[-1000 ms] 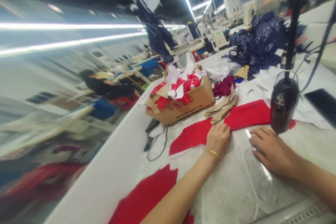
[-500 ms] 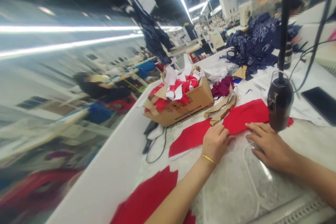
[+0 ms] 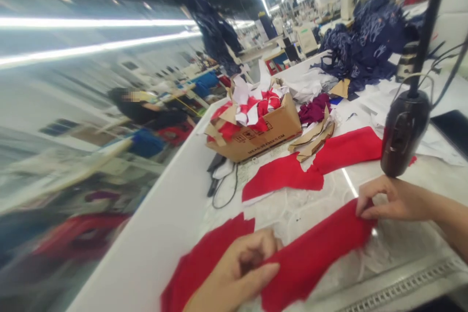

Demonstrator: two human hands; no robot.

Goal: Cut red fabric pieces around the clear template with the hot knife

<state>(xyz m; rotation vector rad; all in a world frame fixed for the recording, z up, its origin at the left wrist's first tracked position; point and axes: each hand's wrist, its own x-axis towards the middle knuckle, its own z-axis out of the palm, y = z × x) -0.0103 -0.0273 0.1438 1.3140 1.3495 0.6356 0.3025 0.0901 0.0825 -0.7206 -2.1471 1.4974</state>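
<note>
Tabletop (image 3: 292, 214) between red cloths (image 3: 285, 178) is passable; a dark cylinder (image 3: 405, 131) obstructs the right.

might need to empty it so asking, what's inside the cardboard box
Red scraps and white pieces show, heaped above the rim of the box. Anything lower down is hidden by that top layer and the walls.

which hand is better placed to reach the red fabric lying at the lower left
Left, most likely. The left hand is nearer the lower-left red fabric, overlapping it in view, though it holds one end of a red strip. The right hand pinches that strip's opposite end, farther away.
</note>
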